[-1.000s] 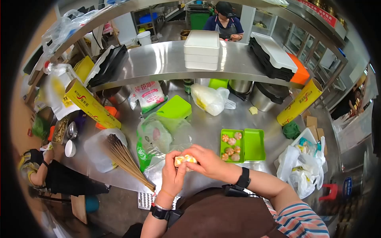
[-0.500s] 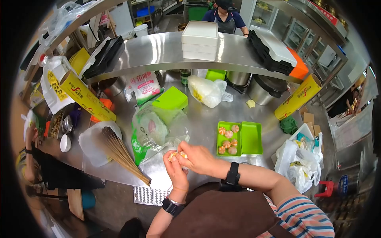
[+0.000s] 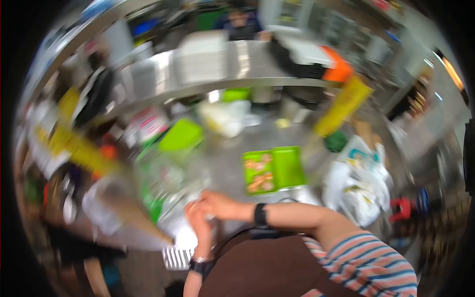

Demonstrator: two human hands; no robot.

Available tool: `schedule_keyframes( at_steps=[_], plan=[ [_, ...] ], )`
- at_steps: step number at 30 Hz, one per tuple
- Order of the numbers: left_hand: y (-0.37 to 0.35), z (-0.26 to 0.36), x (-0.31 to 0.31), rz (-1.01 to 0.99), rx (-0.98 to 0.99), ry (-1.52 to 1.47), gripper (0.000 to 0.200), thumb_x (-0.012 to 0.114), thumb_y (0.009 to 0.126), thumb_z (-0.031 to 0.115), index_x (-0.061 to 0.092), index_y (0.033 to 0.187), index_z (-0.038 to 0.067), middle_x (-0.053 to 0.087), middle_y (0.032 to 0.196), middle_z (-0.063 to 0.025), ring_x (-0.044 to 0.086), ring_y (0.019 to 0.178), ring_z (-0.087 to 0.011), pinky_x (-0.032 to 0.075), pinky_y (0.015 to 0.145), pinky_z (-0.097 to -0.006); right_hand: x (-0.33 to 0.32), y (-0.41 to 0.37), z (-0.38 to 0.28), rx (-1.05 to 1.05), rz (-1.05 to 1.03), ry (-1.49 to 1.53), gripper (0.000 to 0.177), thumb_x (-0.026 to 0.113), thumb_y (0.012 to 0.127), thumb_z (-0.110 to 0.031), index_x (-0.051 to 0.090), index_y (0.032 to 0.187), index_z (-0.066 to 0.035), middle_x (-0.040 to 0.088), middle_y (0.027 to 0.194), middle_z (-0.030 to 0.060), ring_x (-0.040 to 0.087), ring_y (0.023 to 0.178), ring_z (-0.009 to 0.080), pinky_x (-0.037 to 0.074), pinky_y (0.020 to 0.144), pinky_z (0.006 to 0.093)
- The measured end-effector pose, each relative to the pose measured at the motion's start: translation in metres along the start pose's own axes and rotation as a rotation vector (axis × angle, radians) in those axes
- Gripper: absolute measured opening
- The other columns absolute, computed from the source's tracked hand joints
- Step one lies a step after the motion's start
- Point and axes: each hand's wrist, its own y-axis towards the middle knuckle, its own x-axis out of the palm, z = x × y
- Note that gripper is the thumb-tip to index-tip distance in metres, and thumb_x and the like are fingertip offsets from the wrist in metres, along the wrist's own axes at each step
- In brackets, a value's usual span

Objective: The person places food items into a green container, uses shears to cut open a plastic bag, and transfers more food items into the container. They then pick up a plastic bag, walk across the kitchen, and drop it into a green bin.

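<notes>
At the near edge of the steel table, my left hand and my right hand are pressed together, fingers curled in, over a small pale piece that is mostly hidden and blurred. Right of them lies an open green box; its left half holds several orange-and-white balls. A clear plastic bag with green print is just beyond my hands to the left. Motion smears the whole view.
A shelf with white stacked boxes crosses the back. A green lid and a white bag lie beneath it. Sticks lean at left, plastic bags sit at right. A person is behind the shelf.
The camera view has turned, so the table things appear further left. My hands remain together; the small orange-and-white piece between them has become hard to see.
</notes>
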Motion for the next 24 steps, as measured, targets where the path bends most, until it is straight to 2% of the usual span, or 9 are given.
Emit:
schedule_keyframes(
  at_steps=[1,3,6,9,10,14,17,21,24],
  plan=[
    [-0.006,-0.018,-0.008,-0.190,0.011,0.243,0.027,0.053,0.093,0.017,0.062,0.114,0.003,0.056,0.122,-0.0137,0.050,0.120,-0.0277,0.040,0.101,-0.0403,0.006,0.005,0.010,0.043,-0.010,0.034,0.051,0.057,0.090,-0.049,0.060,0.104,0.000,0.067,0.092,0.0216,0.065,0.086,0.0360,0.050,0.073,0.0428],
    [0.002,0.012,-0.012,-0.134,-0.655,-0.431,0.043,0.050,0.099,0.037,0.045,0.130,0.007,0.058,0.104,-0.0073,0.055,0.072,-0.0108,0.040,0.050,-0.0209,-0.017,0.000,-0.004,0.081,-0.111,-0.099,0.058,0.056,0.087,-0.056,0.062,0.103,0.000,0.068,0.094,0.0217,0.065,0.085,0.0361,0.049,0.071,0.0443],
    [0.009,0.011,-0.019,-0.284,-0.753,-0.360,0.048,0.064,0.091,0.026,0.041,0.130,0.009,0.057,0.096,-0.0052,0.050,0.061,-0.0071,0.039,0.044,-0.0196,-0.010,-0.009,0.006,0.062,0.009,0.041,0.063,0.068,0.075,-0.051,0.053,0.111,-0.002,0.067,0.086,0.0182,0.065,0.082,0.0355,0.050,0.069,0.0434],
    [-0.004,-0.019,-0.007,-0.368,-0.438,-0.281,0.057,0.071,0.085,0.007,0.039,0.133,0.006,0.056,0.099,-0.0077,0.056,0.070,-0.0122,0.046,0.055,-0.0216,-0.001,-0.020,0.018,-0.031,0.061,0.006,0.058,0.072,0.072,-0.041,0.054,0.111,-0.003,0.067,0.091,0.0192,0.065,0.087,0.0353,0.050,0.072,0.0419],
    [0.014,0.051,-0.010,-0.431,-0.672,-0.374,0.068,0.073,0.078,-0.005,0.038,0.135,0.006,0.057,0.105,-0.0090,0.061,0.081,-0.0152,0.052,0.062,-0.0243,-0.014,-0.023,0.005,0.136,-0.041,0.082,0.059,0.075,0.069,-0.036,0.054,0.113,-0.003,0.065,0.098,0.0197,0.064,0.092,0.0348,0.050,0.075,0.0400],
    [0.013,0.051,-0.009,-0.615,-0.685,-0.473,0.063,0.074,0.084,0.007,0.040,0.137,0.007,0.061,0.111,-0.0090,0.063,0.081,-0.0133,0.054,0.066,-0.0253,-0.031,-0.037,0.033,0.274,-0.105,0.422,0.073,0.079,0.076,-0.046,0.049,0.128,-0.004,0.064,0.105,0.0112,0.062,0.098,0.0219,0.052,0.082,0.0341],
    [0.017,0.010,-0.020,-0.394,-0.443,-0.212,0.061,0.075,0.082,0.011,0.045,0.134,0.002,0.060,0.111,-0.0123,0.062,0.090,-0.0179,0.054,0.068,-0.0294,-0.040,-0.040,0.047,0.433,-0.187,0.244,0.057,0.069,0.085,-0.038,0.048,0.131,-0.011,0.060,0.113,0.0124,0.061,0.083,0.0139,0.051,0.061,0.0289],
    [0.065,-0.017,-0.049,-0.230,-0.032,0.376,0.062,0.073,0.079,0.012,0.045,0.133,0.001,0.055,0.120,-0.0186,0.061,0.093,-0.0256,0.053,0.076,-0.0306,-0.043,-0.029,0.025,-0.108,-0.063,-0.105,0.058,0.068,0.082,-0.029,0.048,0.132,-0.009,0.059,0.117,0.0197,0.060,0.107,0.0360,0.051,0.084,0.0425],
    [0.106,-0.019,-0.058,-0.153,-0.124,0.281,0.059,0.069,0.082,0.009,0.044,0.135,0.003,0.057,0.120,-0.0164,0.062,0.094,-0.0233,0.053,0.076,-0.0297,-0.067,-0.014,-0.061,-0.352,0.015,-0.155,0.057,0.068,0.082,-0.022,0.049,0.134,-0.010,0.058,0.120,0.0175,0.059,0.107,0.0357,0.052,0.085,0.0406]
  ],
)
